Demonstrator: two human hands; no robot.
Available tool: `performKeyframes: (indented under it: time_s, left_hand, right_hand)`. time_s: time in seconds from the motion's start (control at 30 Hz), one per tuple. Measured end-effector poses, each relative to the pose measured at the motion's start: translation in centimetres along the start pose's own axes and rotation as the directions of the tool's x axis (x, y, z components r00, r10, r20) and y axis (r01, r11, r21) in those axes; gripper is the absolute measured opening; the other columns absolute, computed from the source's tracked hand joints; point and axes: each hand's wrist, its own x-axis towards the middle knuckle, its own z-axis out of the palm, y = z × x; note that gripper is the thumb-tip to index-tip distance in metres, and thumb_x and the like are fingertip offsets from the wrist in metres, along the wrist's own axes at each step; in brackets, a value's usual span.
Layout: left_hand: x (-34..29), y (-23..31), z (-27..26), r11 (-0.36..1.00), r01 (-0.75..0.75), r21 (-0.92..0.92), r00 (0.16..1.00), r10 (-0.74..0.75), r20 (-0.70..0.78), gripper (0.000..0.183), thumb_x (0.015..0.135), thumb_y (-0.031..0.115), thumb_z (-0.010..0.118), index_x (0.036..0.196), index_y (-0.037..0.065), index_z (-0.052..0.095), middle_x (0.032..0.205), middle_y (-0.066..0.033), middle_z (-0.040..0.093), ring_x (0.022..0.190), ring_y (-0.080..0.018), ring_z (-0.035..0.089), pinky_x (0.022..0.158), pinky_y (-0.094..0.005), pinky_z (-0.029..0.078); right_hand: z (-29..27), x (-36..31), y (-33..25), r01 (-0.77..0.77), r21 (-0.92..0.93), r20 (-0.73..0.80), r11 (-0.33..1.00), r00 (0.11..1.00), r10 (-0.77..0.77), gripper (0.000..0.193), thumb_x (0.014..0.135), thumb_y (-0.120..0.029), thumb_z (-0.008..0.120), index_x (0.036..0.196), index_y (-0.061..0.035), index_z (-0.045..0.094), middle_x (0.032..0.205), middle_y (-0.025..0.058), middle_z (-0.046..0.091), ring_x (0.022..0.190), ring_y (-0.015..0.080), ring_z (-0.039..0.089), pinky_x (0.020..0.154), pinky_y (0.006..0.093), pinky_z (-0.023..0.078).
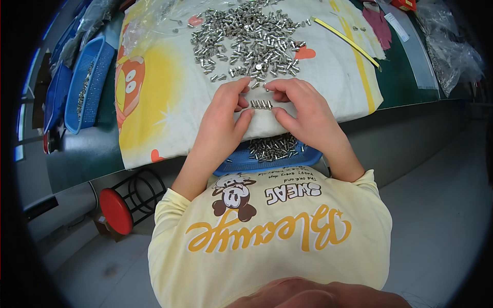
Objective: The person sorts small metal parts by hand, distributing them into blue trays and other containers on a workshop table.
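A short row of small silver screw-like metal pieces (pixel 261 104), each with a shank and a wider head, lies on the white printed cloth (pixel 190 115). My left hand (pixel 220 115) is at the row's left end, thumb tip close to it. From the other side, my right hand (pixel 313 114) curves in with its thumb tip at the right end. Both hands are open, with a gap between thumb and bent index finger. Just beyond the fingertips spreads a large loose pile of the same metal pieces (pixel 246 43); a few strays lie between it and my hands.
A blue basket (pixel 241 165) holding many metal pieces sits below the table edge, against my body. Another blue basket (pixel 84 120) stands at the left. A yellow strip (pixel 346 42) lies right of the pile, near clear plastic bags (pixel 452 51). A red stool (pixel 116 210) stands lower left.
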Motion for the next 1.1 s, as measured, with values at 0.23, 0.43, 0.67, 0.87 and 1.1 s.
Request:
performKeyframes:
  time_s: [0.23, 0.43, 0.67, 0.87, 1.1]
  left_hand:
    - [-0.6, -0.6, -0.6, 0.99, -0.02, 0.141, 0.999, 0.023, -0.024, 0.055, 0.085, -0.006, 0.062, 0.138, 0.005, 0.052, 0.102, -0.0069, 0.061, 0.091, -0.0173, 0.059, 0.082, -0.0294, 0.049]
    - [-0.7, -0.8, -0.8, 0.982, -0.048, 0.183, 0.996, 0.061, -0.062, 0.052, 0.085, -0.007, 0.06, 0.135, 0.005, 0.054, 0.098, -0.0087, 0.062, 0.091, -0.0228, 0.06, 0.081, -0.0337, 0.05]
    - [-0.8, -1.5, -1.4, 0.981, -0.033, 0.191, 0.996, 0.049, -0.078, 0.052, 0.086, -0.007, 0.06, 0.136, 0.005, 0.054, 0.099, -0.0058, 0.062, 0.09, -0.0172, 0.059, 0.081, -0.0292, 0.05]
    - [-0.9, -1.1, -1.2, 0.98, -0.038, 0.194, 0.998, 0.047, -0.043, 0.052, 0.086, -0.007, 0.06, 0.136, 0.005, 0.054, 0.097, -0.0063, 0.061, 0.089, -0.0179, 0.059, 0.081, -0.0295, 0.05]
    - [-0.6, -0.5, -0.3, 0.981, -0.054, 0.185, 0.998, 0.056, -0.006, 0.05, 0.086, -0.005, 0.063, 0.135, 0.003, 0.054, 0.098, -0.0073, 0.061, 0.089, -0.0185, 0.059, 0.081, -0.03, 0.05]
  right_hand:
    - [0.6, -0.1, -0.3, 0.051, -0.078, 0.033, 0.996, 0.998, -0.049, 0.043, 0.077, 0.001, 0.064, 0.118, -0.0095, 0.059, 0.087, 0.0052, 0.063, 0.087, 0.0286, 0.059, 0.079, 0.0421, 0.048]
    - [1.6, 0.1, -0.6, 0.075, -0.089, 0.032, 0.993, 0.997, -0.072, 0.042, 0.077, 0.001, 0.065, 0.118, -0.0086, 0.059, 0.088, 0.0058, 0.063, 0.087, 0.0279, 0.059, 0.079, 0.0415, 0.048]
    - [2.5, 0.4, -0.9, 0.111, -0.109, 0.013, 0.988, 0.994, -0.111, 0.042, 0.077, 0.001, 0.066, 0.118, -0.0086, 0.06, 0.089, 0.006, 0.063, 0.087, 0.0267, 0.06, 0.079, 0.0397, 0.048]
    - [1.7, 0.3, -0.8, 0.069, -0.081, 0.034, 0.994, 0.997, -0.066, 0.045, 0.078, 0.0, 0.067, 0.121, -0.0089, 0.059, 0.09, 0.0061, 0.064, 0.088, 0.0262, 0.061, 0.08, 0.0391, 0.049]
    - [0.9, 0.2, -0.3, 0.009, -0.056, 0.012, 0.998, 1.0, -0.008, 0.038, 0.079, -0.005, 0.069, 0.116, -0.0092, 0.06, 0.085, 0.0042, 0.063, 0.085, 0.0266, 0.06, 0.076, 0.041, 0.049]
